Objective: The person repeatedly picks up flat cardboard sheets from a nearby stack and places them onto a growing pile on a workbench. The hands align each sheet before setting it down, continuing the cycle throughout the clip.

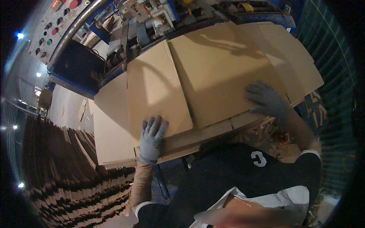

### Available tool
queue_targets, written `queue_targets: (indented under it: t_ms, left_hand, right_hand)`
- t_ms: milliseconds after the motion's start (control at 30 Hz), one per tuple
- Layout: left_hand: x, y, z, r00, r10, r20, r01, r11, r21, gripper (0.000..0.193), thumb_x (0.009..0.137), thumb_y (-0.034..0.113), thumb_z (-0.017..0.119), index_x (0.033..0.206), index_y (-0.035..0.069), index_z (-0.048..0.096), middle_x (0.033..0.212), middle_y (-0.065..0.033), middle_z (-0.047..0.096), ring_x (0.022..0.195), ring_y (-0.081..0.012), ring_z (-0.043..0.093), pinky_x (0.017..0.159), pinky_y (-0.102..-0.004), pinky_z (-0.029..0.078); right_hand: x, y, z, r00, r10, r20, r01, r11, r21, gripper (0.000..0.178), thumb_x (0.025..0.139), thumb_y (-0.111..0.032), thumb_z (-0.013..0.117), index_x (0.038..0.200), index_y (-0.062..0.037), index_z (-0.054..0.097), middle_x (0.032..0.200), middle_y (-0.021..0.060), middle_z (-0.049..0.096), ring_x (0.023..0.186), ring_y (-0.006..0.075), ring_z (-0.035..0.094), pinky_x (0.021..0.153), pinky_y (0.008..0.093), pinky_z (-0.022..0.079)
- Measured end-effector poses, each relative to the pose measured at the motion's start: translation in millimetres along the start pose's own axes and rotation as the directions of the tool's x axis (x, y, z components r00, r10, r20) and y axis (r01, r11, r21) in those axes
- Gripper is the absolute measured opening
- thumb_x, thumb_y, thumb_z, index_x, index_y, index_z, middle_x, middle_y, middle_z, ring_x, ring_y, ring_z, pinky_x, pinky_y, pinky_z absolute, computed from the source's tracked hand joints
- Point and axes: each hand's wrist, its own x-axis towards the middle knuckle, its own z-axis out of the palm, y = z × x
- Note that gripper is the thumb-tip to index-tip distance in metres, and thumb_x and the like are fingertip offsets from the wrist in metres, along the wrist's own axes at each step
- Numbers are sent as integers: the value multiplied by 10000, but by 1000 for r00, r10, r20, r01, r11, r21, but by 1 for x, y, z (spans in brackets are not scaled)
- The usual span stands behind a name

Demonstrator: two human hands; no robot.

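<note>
**Two gloved hands lie flat on a wide sheet of brown cardboard beside a blue machine.**

The wide, flat sheet of brown cardboard (224, 72) lies in front of the person, its long side running left to right. Just beyond its far edge stands a blue metal machine with rollers (142, 36). Past its far left corner is a pale control panel with round coloured buttons (49, 32); grey floor (66, 102) shows beyond its left end. A dark green, ribbed curtain-like barrier (334, 76) hangs to its right.

Along the sheet's near edge, the person's torso in a black shirt (228, 174) stands close. Room at its lower left is taken up by tall, tightly packed rows of brown cardboard (57, 152); off its right end lie loose cardboard strips (318, 110).

The sheet is smooth in the middle, finely ridged on its left panel, and a dark slit parts the two. Layered edges show underneath at its near left corner.

The left hand (153, 138), in a grey knit glove, rests palm down near the left panel's near edge, fingers slightly spread. The right hand (268, 100), gloved alike, rests toward the near right, fingers extended; whether its thumb grips the edge cannot be told.
</note>
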Motion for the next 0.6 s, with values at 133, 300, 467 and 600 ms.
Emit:
queue_targets:
  t_ms: [133,300,467,600]
  left_hand:
    - [32,-28,10,988,-21,-151,8,996,-88,656,708,76,679,1334,108,484,1366,-174,473,1243,-395,453,1057,-528,327]
    - [105,-77,34,935,25,-353,-17,1000,25,584,734,81,715,1285,78,523,1297,-183,530,1183,-379,518,1002,-460,423]
    - [161,-115,60,948,-73,-311,104,991,83,570,852,204,602,1382,115,412,1374,-154,460,1263,-339,440,1046,-551,319]
    - [192,-106,71,876,-381,-296,444,877,184,660,848,291,611,1410,68,347,1397,-182,427,1311,-358,376,1045,-610,269]
  right_hand:
    - [33,45,8,998,68,18,-66,994,-92,690,784,-509,653,1291,-62,517,1366,142,486,1283,368,411,1081,479,299]
    - [95,80,12,987,150,52,-151,989,8,718,807,-508,641,1336,-49,481,1402,184,441,1314,381,369,1081,452,308]
    - [137,109,29,972,216,-96,-219,976,-18,558,861,-408,613,1285,-54,533,1360,194,478,1256,378,430,1058,432,339]
    - [164,108,49,897,360,-256,-390,918,-73,462,868,-329,631,1239,-58,577,1331,194,501,1233,360,459,1044,427,359]
